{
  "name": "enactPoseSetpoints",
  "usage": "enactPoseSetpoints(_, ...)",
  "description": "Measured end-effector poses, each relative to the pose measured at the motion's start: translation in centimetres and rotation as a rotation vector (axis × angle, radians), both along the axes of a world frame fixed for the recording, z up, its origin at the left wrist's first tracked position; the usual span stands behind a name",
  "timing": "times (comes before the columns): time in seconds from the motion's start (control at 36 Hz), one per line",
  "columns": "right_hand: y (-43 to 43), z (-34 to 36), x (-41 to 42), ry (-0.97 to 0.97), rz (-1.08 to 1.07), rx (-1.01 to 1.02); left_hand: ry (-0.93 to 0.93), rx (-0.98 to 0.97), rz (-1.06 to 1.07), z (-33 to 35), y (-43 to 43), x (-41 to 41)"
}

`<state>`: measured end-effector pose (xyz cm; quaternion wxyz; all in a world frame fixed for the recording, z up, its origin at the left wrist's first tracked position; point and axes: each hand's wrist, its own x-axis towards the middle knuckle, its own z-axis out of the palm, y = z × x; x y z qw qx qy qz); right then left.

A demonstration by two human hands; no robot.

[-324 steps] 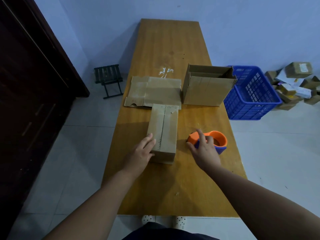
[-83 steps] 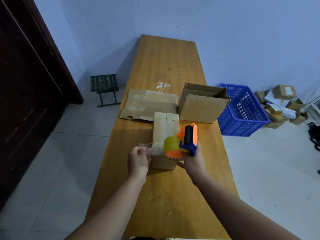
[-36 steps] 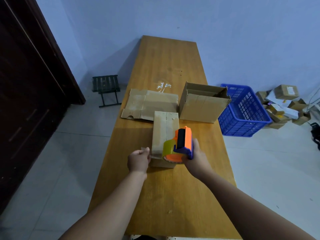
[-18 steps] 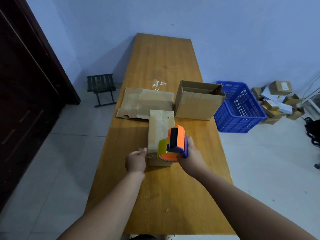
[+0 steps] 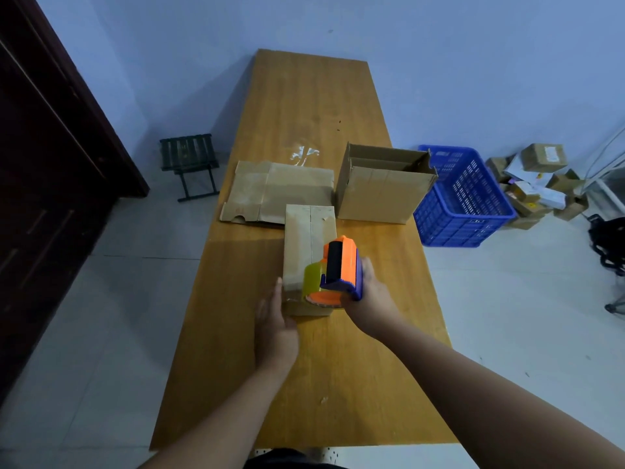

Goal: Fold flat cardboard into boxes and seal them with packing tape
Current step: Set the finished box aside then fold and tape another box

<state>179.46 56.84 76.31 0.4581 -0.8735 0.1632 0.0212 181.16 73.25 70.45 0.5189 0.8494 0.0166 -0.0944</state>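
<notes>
A narrow folded cardboard box lies lengthwise on the wooden table, its top flaps meeting in a centre seam. My right hand grips an orange and blue tape dispenser with a yellowish roll, held over the box's near end. My left hand presses flat, fingers straight, against the box's near left face, where a strip of tape comes down from the roll. A flat cardboard sheet lies behind the box.
An open, erected cardboard box stands at the back right of the table. A blue plastic crate and a pile of small parcels sit on the floor to the right. A dark folding stool and a door stand left.
The dispenser came down onto the near end of the box. My left hand let go of the pinched tape end and now lies flat against the box's near face.
</notes>
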Motion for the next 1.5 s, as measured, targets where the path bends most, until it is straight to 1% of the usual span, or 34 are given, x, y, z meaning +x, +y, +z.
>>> enactPoseSetpoints(0.06, 0.0, 0.0, 0.0, 0.001, 0.002, -0.003, 0.014, -0.028, -0.029, -0.1, -0.3, -0.3)
enactPoseSetpoints(0.14, 0.0, -0.1, -0.1, -0.012, 0.007, -0.011, 0.117, -0.049, -0.041, -0.6, -0.5, -0.1)
enactPoseSetpoints(0.17, -0.1, -0.2, -0.1, -0.016, 0.006, -0.01, 0.152, -0.027, -0.075, -0.7, -0.4, 0.1)
enactPoseSetpoints(0.22, -0.1, -0.3, -0.2, -0.021, 0.004, -0.002, 0.248, 0.078, -0.149, -0.5, -0.4, 0.5)
enactPoseSetpoints(0.28, -0.1, -0.3, -0.3, -0.019, 0.003, -0.001, 0.339, 0.174, -0.175, -0.1, -0.2, 1.1)
enactPoseSetpoints(0.31, -0.1, -0.3, -0.3, -0.017, 0.002, -0.003, 0.343, 0.185, -0.169, 0.0, -0.1, 1.2)
enactPoseSetpoints(0.33, -0.1, -0.4, -0.3, -0.016, 0.002, -0.006, 0.306, 0.179, -0.158, 0.2, 0.1, 1.2)
enactPoseSetpoints(0.36, -0.1, -0.4, -0.4, -0.014, 0.002, -0.008, 0.217, 0.179, -0.163, 0.6, 0.2, 1.1)
enactPoseSetpoints(0.39, -0.1, -0.5, -0.4, -0.011, 0.003, -0.01, 0.092, 0.191, -0.198, 1.1, 0.3, 1.0)
enactPoseSetpoints(0.44, -0.2, -0.6, -0.4, -0.004, 0.006, -0.015, -0.14, 0.262, -0.342, 1.4, 0.0, 1.1)
enactPoseSetpoints(0.47, -0.2, -0.6, -0.4, -0.004, 0.003, -0.014, -0.188, 0.322, -0.404, 1.3, -0.3, 1.4)
enactPoseSetpoints(0.53, -0.4, -0.5, -0.4, -0.004, -0.006, -0.009, -0.168, 0.402, -0.44, 1.3, -0.8, 2.3)
enactPoseSetpoints(0.56, -0.5, -0.5, -0.5, -0.003, -0.007, -0.011, -0.171, 0.421, -0.454, 1.3, -0.8, 2.7)
enactPoseSetpoints(0.67, -0.5, -0.6, -0.6, 0.005, -0.001, -0.032, -0.289, 0.444, -0.558, 1.1, -0.3, 3.6)
enactPoseSetpoints(0.72, -0.2, -0.6, -0.6, -0.001, 0.012, -0.044, -0.29, 0.443, -0.587, 0.6, 0.3, 3.8)
enactPoseSetpoints(0.83, 0.0, -0.8, -0.6, -0.024, 0.036, -0.102, -0.282, 0.511, -0.683, -0.1, 1.0, 4.3)
enactPoseSetpoints(0.86, 0.0, -0.7, -0.6, -0.028, 0.037, -0.138, -0.273, 0.521, -0.688, -0.2, 1.0, 4.3)
enactPoseSetpoints(0.92, -0.1, -0.2, -0.4, -0.039, 0.041, -0.276, -0.265, 0.559, -0.695, -0.3, 0.9, 4.4)
enactPoseSetpoints(0.97, -0.3, 0.4, -0.2, -0.084, 0.065, -0.39, -0.266, 0.648, -0.717, -0.6, 0.8, 4.5)
enactPoseSetpoints(1.0, -0.3, 0.7, 0.0, -0.107, 0.084, -0.415, -0.256, 0.693, -0.721, -0.7, 0.7, 4.5)
enactPoseSetpoints(1.06, -0.3, 1.2, 0.2, -0.131, 0.132, -0.437, -0.227, 0.756, -0.715, -0.7, 0.4, 4.4)
enactPoseSetpoints(1.14, -0.3, 1.8, 0.4, -0.15, 0.232, -0.478, -0.185, 0.792, -0.682, -0.1, -0.1, 3.9)
enactPoseSetpoints(1.28, -0.8, 2.6, 0.7, -0.118, 0.315, -0.551, -0.167, 0.861, -0.711, 0.6, -0.2, 3.7)
enactPoseSetpoints(1.36, -0.7, 2.7, 1.0, -0.095, 0.329, -0.577, -0.205, 0.973, -0.762, 1.1, -0.2, 3.5)
enactPoseSetpoints(1.5, -1.0, 2.9, 0.8, -0.073, 0.364, -0.629, -0.27, 0.973, -0.746, 0.7, 0.0, 3.1)
